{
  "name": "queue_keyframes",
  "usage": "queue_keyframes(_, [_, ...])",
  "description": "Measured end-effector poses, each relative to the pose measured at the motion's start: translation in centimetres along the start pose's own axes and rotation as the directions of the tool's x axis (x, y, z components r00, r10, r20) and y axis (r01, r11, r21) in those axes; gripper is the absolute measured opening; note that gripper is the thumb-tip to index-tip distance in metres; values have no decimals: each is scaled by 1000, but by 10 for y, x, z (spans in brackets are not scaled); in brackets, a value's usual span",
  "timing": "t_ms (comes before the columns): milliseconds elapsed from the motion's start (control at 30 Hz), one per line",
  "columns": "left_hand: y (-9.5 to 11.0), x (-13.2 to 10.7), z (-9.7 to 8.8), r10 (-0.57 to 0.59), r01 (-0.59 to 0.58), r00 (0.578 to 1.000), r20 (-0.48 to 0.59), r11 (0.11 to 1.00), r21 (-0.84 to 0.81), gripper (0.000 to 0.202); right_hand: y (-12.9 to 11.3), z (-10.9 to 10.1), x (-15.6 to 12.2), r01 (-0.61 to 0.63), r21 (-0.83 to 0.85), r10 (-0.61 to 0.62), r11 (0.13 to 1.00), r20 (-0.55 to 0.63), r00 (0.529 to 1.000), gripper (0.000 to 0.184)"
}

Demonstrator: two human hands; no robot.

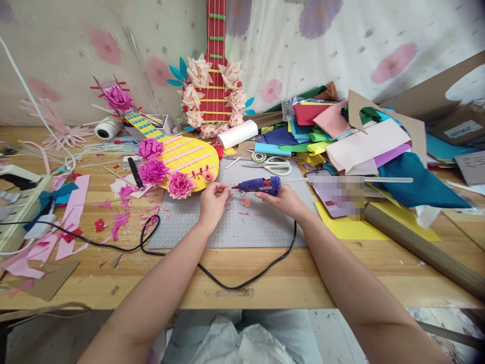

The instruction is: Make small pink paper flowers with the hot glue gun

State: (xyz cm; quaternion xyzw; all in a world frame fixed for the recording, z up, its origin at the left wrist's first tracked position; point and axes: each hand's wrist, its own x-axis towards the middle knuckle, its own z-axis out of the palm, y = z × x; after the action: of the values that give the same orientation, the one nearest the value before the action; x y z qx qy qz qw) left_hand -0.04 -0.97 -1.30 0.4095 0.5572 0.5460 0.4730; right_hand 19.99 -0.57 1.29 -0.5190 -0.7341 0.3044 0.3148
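Note:
My right hand (285, 199) grips a purple glue gun (259, 185) over the grey cutting mat (242, 227), its nozzle pointing left at my left hand (212, 200). That hand is pinched shut on a small pink paper piece I can barely make out, right at the nozzle tip. Just behind my left hand lies a yellow paper guitar (182, 157) decorated with magenta and pink paper flowers (153, 171). A small pink scrap (246, 201) lies on the mat between my hands.
The gun's black cord (212, 275) loops across the wooden table's front edge. Scissors (273, 165) and a white roll (237, 133) lie behind the mat. A phone (333, 193) and a pile of coloured paper (341, 136) are at right. A red paper guitar (214, 96) leans on the wall.

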Motion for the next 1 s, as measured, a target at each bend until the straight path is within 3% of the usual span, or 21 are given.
queue_keyframes(1000, [2,-2,2,-14,14,1000,-2,1000,1,6,-3,1,1,-12,22,12,1000,-16,1000,36])
